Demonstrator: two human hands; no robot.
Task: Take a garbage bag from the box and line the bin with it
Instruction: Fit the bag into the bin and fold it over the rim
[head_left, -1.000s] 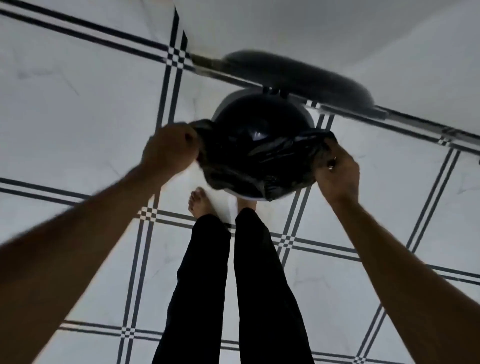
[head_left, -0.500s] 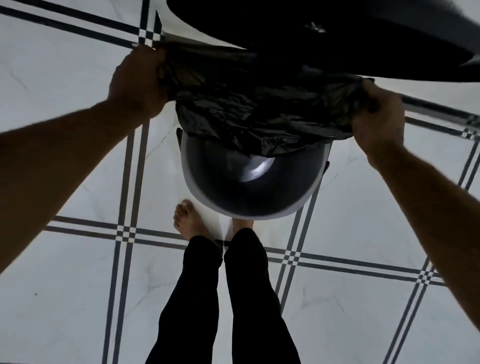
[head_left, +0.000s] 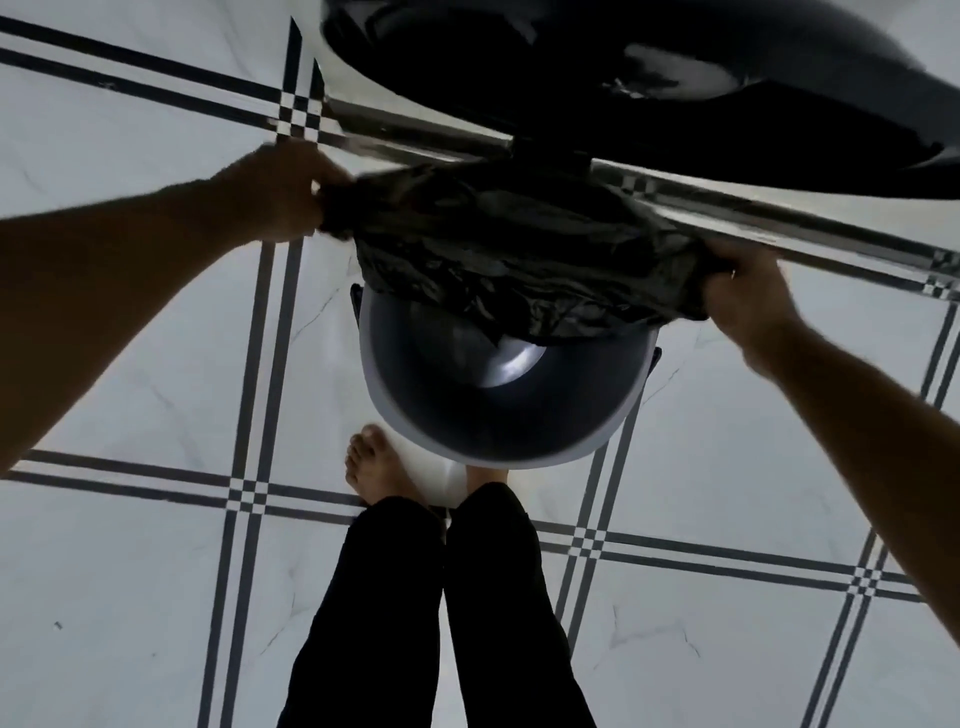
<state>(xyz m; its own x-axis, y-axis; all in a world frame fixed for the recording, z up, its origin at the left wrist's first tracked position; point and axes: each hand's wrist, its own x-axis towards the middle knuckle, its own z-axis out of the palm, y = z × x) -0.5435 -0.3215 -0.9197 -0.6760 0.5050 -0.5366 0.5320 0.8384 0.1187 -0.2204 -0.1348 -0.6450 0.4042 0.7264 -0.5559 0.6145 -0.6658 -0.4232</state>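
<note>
Bag's up off the rim now, my left hand (head_left: 283, 195) & right hand (head_left: 743, 296) both gripping the black garbage bag (head_left: 519, 254) stretched above the open bin (head_left: 498, 395), so it's not lined yet.

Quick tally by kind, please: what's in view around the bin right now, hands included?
Hands: 2, left and right, both gripping the bag
Bag: 1, black, stretched over the bin's far side
Bin: 1
Lid: 1, raised
Bare foot: 1 clearly visible
Total: 6

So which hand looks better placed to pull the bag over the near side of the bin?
Probably the right hand: it grips the garbage bag beside the bin rim. The left hand holds its corner farther out.
</note>
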